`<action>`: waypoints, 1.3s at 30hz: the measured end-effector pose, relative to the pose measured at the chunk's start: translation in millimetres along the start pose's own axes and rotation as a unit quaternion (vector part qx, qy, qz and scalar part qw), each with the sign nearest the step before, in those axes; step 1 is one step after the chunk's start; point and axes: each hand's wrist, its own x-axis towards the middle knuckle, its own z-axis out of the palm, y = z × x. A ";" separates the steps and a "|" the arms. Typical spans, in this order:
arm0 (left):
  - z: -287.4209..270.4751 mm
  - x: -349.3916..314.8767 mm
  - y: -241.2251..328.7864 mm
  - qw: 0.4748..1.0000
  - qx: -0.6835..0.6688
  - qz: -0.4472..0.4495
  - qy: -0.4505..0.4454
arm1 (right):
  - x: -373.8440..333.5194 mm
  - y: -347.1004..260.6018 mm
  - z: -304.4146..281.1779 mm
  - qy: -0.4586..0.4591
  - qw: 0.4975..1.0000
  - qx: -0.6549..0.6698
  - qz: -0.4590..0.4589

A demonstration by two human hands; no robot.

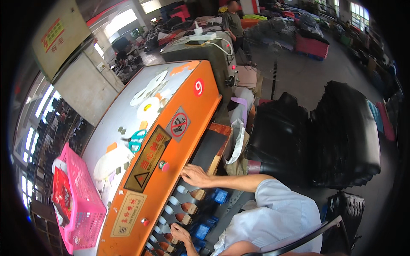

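My right hand reaches in under the front edge of an orange machine. Its fingers are bent and close together over the dark bed, and what is under them is hidden. Lower down, my left hand is closed beside the row of white round knobs. A small greyish flat piece shows at its fingertips; I cannot make out what it is. Curved wooden blocks line the bed near both hands, with blue blocks on the side toward me.
Teal-handled scissors, white rolls and scraps lie on the machine's top beside a pink basket. A red button is on its front. Tall black stacks stand behind, and a person is at the far end.
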 end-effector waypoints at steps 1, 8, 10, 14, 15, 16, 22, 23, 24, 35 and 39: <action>-1.1 2.6 1.1 1.000 -0.005 0.003 0.003 | -16.4 8.3 2.1 0.013 0.999 -0.037 0.014; 5.3 6.3 -11.2 0.999 0.012 -0.029 -0.006 | -75.7 43.7 45.2 -0.018 0.983 -0.072 0.165; 8.3 6.3 -13.8 0.999 -0.018 -0.030 0.012 | -79.9 46.1 50.3 -0.021 0.983 -0.084 0.161; 7.8 5.5 -10.9 0.999 -0.025 -0.035 0.012 | -79.6 47.8 47.9 -0.015 0.986 -0.081 0.144; 5.5 5.7 -9.4 0.999 -0.031 -0.033 -0.017 | -78.4 49.1 45.8 -0.029 0.987 -0.068 0.145; 4.6 5.0 -6.9 0.999 -0.042 -0.021 -0.010 | -76.7 50.5 44.4 -0.046 0.985 -0.072 0.149; 3.4 -21.1 -3.3 0.997 -0.055 -0.037 -0.029 | -96.5 59.6 40.0 -0.083 0.976 -0.123 0.162; 6.2 -33.4 -1.9 0.997 -0.066 -0.027 0.008 | -106.8 60.7 35.7 -0.074 0.978 -0.124 0.149; 3.1 -45.0 -3.7 0.998 -0.057 -0.023 -0.013 | -120.1 60.0 30.4 -0.066 0.980 -0.116 0.147; -30.3 -100.5 72.3 0.991 -0.114 0.073 0.005 | -168.2 1.9 -44.3 -0.031 0.987 -0.130 0.093; 10.9 -67.0 117.8 0.974 -0.153 0.117 -0.120 | -159.8 -17.1 -23.7 -0.136 0.978 -0.158 0.018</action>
